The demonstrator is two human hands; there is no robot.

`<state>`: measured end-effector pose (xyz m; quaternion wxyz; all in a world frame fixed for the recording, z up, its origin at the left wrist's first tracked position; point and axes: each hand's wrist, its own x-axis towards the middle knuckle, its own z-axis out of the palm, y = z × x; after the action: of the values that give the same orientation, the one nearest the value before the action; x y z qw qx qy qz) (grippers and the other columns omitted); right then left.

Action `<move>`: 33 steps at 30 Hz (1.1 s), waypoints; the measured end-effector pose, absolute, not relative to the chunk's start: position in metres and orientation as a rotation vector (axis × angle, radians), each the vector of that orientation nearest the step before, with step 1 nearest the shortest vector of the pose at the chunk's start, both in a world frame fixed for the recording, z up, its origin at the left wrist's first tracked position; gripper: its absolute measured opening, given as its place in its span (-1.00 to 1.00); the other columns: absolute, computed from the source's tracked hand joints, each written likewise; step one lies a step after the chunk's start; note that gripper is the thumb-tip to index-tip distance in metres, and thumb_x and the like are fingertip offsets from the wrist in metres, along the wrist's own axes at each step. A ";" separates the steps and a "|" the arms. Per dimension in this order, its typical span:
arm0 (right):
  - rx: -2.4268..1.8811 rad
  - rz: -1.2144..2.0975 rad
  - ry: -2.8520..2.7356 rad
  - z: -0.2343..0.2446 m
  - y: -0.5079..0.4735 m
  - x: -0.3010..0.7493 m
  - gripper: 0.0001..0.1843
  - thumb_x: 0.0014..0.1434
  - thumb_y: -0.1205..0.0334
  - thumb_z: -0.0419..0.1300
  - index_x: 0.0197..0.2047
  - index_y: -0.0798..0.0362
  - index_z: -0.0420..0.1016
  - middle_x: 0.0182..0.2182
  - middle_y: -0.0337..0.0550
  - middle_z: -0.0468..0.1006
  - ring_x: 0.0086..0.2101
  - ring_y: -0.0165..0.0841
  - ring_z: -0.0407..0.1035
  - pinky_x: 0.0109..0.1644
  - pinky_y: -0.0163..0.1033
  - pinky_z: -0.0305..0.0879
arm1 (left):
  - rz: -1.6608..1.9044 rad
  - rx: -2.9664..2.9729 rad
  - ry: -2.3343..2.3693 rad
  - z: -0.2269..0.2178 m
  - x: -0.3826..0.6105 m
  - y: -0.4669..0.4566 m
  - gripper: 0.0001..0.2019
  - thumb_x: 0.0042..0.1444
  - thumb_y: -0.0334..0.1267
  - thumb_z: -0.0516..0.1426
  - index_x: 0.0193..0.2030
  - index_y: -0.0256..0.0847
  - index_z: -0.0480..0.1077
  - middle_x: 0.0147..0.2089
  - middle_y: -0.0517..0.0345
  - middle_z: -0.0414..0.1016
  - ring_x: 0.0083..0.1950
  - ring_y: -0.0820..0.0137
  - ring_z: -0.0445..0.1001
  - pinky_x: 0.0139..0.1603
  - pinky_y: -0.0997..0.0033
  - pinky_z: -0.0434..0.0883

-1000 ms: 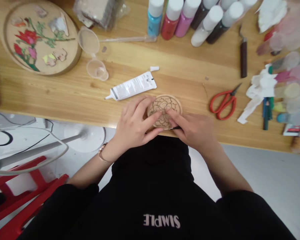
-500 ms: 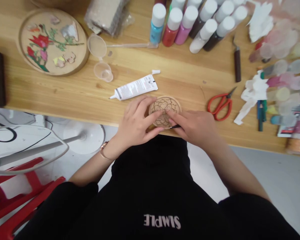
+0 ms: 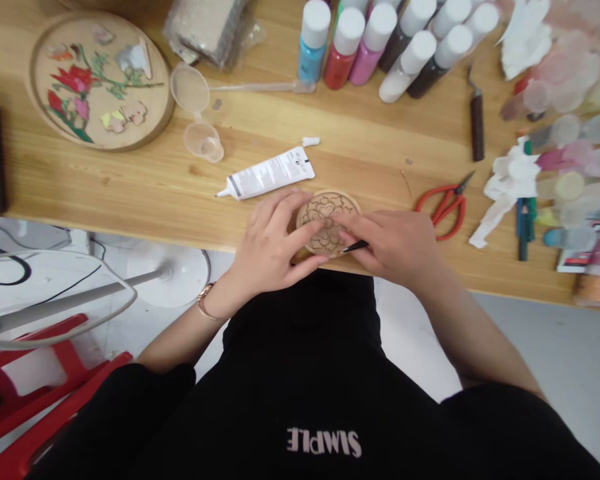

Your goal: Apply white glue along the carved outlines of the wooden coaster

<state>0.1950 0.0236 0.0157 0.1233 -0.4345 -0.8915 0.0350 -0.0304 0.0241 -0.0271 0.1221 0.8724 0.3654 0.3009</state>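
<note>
left hand point(image 3: 277, 241): gripping round tan wooden disc point(image 3: 331, 203), likely for steadiness | right hand point(image 3: 399, 245): pinching slim black tool point(image 3: 355, 246), fingertip bracing on disc | white squeeze tube point(image 3: 271, 175): beyond left hand

A round, unpainted wooden plaque point(image 3: 326, 211), pale tan with a raised plain rim, sits face up at the near edge of the desk point(image 3: 145, 193), roughly midway along the visible stretch; dark outlines form a petalled flower across its face, partly covered. A slim black pointed tool point(image 3: 356, 246) slants by the plaque's lower right rim, tip toward the desk's near edge and left, its rear end hidden.
</note>
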 end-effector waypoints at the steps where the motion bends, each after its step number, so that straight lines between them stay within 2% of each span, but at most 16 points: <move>1: -1.307 0.179 -2.514 0.016 0.022 0.196 -0.76 0.24 0.22 0.13 -0.05 0.03 0.52 -0.39 -0.21 0.64 -0.44 -0.38 0.45 -0.43 -0.28 0.13 | 0.877 2.541 1.055 -0.027 -0.031 0.024 -0.53 0.19 0.07 0.15 0.13 -0.17 0.36 0.22 -0.22 0.31 0.25 0.00 0.31 0.19 -0.05 0.32; 4: -1.472 0.507 -2.182 0.017 0.018 0.202 -0.68 0.18 0.23 0.20 0.02 0.04 0.40 -0.32 -0.23 0.62 -0.41 -0.41 0.49 -0.38 -0.32 0.31 | 0.890 2.527 1.046 -0.026 -0.031 0.025 -0.46 0.19 0.08 0.15 0.18 -0.21 0.29 0.20 -0.23 0.33 0.23 0.02 0.34 0.19 -0.02 0.33; 6: -1.522 0.628 -2.021 0.016 0.016 0.206 -0.68 0.19 0.26 0.18 0.04 0.04 0.36 -0.29 -0.22 0.60 -0.37 -0.40 0.51 -0.34 -0.32 0.38 | 0.904 2.545 1.063 -0.026 -0.031 0.025 -0.44 0.18 0.08 0.17 0.17 -0.27 0.29 0.18 -0.27 0.35 0.21 0.00 0.35 0.18 -0.01 0.34; 10: -1.482 0.426 -2.057 0.008 0.015 0.213 -0.80 0.21 0.32 0.15 -0.07 0.03 0.45 -0.24 -0.15 0.61 -0.25 -0.33 0.52 -0.21 -0.24 0.43 | 0.847 2.629 1.094 -0.027 -0.029 0.023 -0.43 0.18 0.11 0.15 0.19 -0.25 0.31 0.20 -0.28 0.32 0.23 -0.04 0.32 0.19 -0.03 0.32; 14: -1.330 0.333 -2.207 0.001 0.011 0.213 -0.80 0.19 0.35 0.16 -0.10 0.07 0.50 -0.33 -0.19 0.62 -0.34 -0.38 0.49 -0.30 -0.30 0.34 | 0.758 2.646 1.124 -0.028 -0.029 0.022 -0.42 0.20 0.15 0.12 0.25 -0.13 0.29 0.25 -0.20 0.29 0.27 -0.03 0.28 0.24 -0.03 0.26; 17: -1.242 0.208 -2.372 -0.002 0.008 0.210 -0.76 0.17 0.35 0.16 -0.09 0.09 0.54 -0.42 -0.23 0.60 -0.44 -0.41 0.43 -0.43 -0.31 0.19 | 0.763 2.625 1.120 -0.029 -0.028 0.021 -0.42 0.18 0.16 0.13 0.25 -0.10 0.30 0.27 -0.19 0.27 0.29 -0.03 0.26 0.26 -0.02 0.23; 20: -1.201 0.092 -2.448 -0.002 0.007 0.206 -0.74 0.21 0.30 0.14 -0.08 0.09 0.58 -0.45 -0.23 0.59 -0.46 -0.41 0.40 -0.46 -0.29 0.10 | 0.758 2.622 1.131 -0.029 -0.028 0.022 -0.42 0.17 0.17 0.13 0.24 -0.07 0.31 0.28 -0.16 0.27 0.29 -0.02 0.25 0.26 -0.03 0.23; 26: -1.202 0.070 -2.493 -0.003 0.010 0.201 -0.73 0.24 0.28 0.14 -0.06 0.11 0.59 -0.41 -0.23 0.61 -0.45 -0.39 0.41 -0.47 -0.26 0.08 | 0.737 2.690 1.130 -0.027 -0.028 0.023 -0.42 0.18 0.18 0.12 0.19 -0.16 0.35 0.25 -0.23 0.29 0.26 -0.04 0.28 0.23 -0.03 0.28; 33: -1.192 0.071 -2.513 -0.001 0.012 0.199 -0.74 0.24 0.28 0.15 -0.09 0.14 0.61 -0.47 -0.21 0.58 -0.47 -0.42 0.36 -0.48 -0.25 -0.01 | 0.748 2.686 1.119 -0.028 -0.028 0.024 -0.41 0.18 0.19 0.12 0.20 -0.17 0.35 0.25 -0.24 0.28 0.28 -0.05 0.26 0.23 -0.07 0.27</move>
<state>0.1993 0.0119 -0.0006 0.1787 -0.4216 -0.8887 0.0250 -0.0279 0.0235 -0.0276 0.0685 0.8920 0.3715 0.2484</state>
